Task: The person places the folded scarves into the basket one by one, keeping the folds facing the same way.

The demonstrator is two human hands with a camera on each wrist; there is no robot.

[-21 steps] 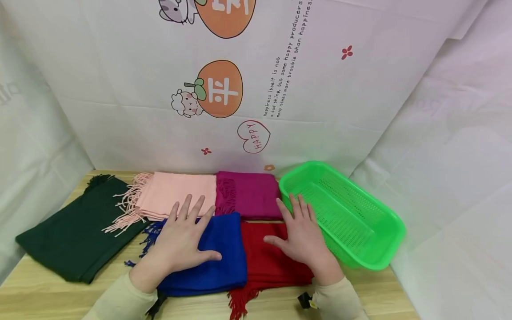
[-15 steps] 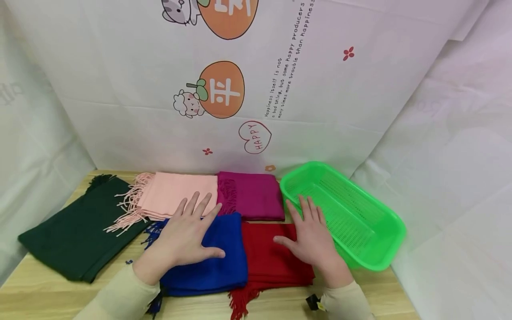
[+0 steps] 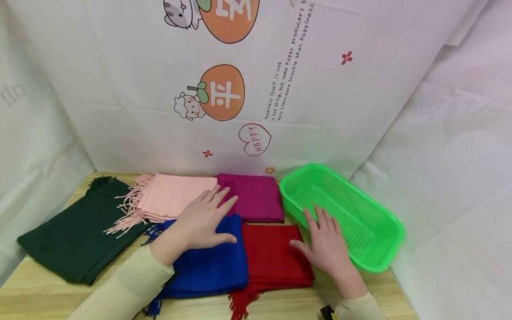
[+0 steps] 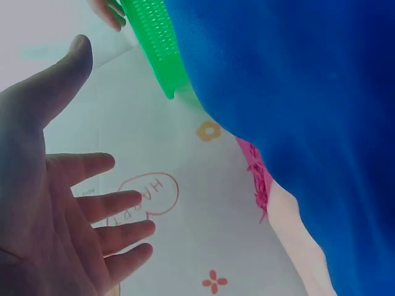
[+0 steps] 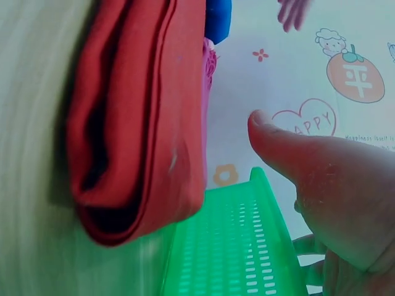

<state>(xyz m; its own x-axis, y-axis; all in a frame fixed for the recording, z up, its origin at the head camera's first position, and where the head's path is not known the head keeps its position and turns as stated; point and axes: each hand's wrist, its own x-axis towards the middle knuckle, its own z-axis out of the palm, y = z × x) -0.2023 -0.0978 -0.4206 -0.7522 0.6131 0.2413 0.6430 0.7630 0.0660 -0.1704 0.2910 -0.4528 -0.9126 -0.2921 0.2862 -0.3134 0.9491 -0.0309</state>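
Here the left hand [image 3: 202, 220] is lying flat on the soft blue scarf [image 3: 208, 262]; the right hand [image 3: 326, 242], fingers spread, is hovering near the red scarf [image 3: 272, 260], best pinched at its folded edge.

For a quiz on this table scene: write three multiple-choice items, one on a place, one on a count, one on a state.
1. What lies directly left of the basket?
A. magenta scarf
B. green scarf
C. blue scarf

2. How many scarves are there?
A. three
B. five
C. seven

3. How is the left hand?
A. fist
B. pinching fringe
C. open, fingers spread

Answers:
1 A, magenta lies beside the rim.
2 B: green, pink, magenta, blue, red.
3 C, the left wrist view shows straight fingers holding nothing.
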